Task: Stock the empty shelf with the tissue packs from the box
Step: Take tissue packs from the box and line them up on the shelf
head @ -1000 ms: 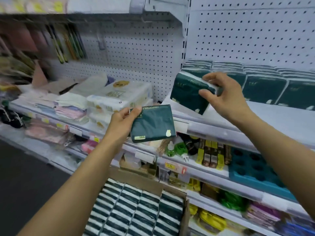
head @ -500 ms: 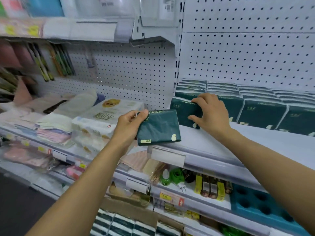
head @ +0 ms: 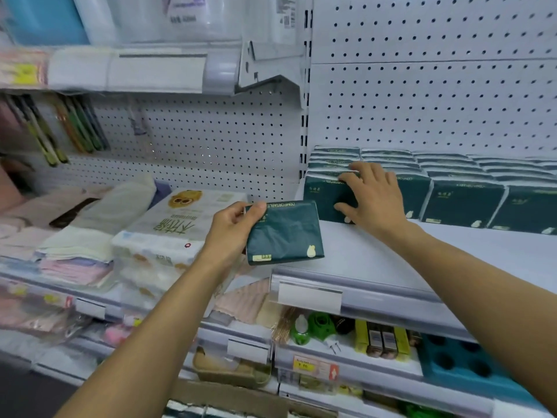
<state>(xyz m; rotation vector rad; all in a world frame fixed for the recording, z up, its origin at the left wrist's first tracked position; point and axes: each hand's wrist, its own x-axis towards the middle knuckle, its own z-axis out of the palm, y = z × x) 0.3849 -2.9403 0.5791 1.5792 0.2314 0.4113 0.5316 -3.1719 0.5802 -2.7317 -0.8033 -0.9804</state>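
My left hand [head: 230,229] grips a dark green tissue pack [head: 284,235] by its left edge, holding it in the air just in front of the white shelf [head: 391,267]. My right hand [head: 375,197] holds another green tissue pack [head: 324,197] that stands on the shelf at the left end of a row of green packs [head: 464,203]; fingers lie over its top, thumb on its front. The cardboard box [head: 229,398] shows at the bottom edge, with striped pack tops [head: 187,413] barely visible.
White pegboard [head: 437,110] backs the shelf. To the left lie a large white tissue bundle [head: 177,233] and folded cloths [head: 75,260]. Lower shelves hold small goods, a green item [head: 322,327] and a blue tray [head: 464,363]. A price rail [head: 310,297] fronts the shelf.
My right hand has carried its pack from the shelf's front back to the row's left end and stood it there. My left hand and its pack have risen slightly; the view has tilted upward.
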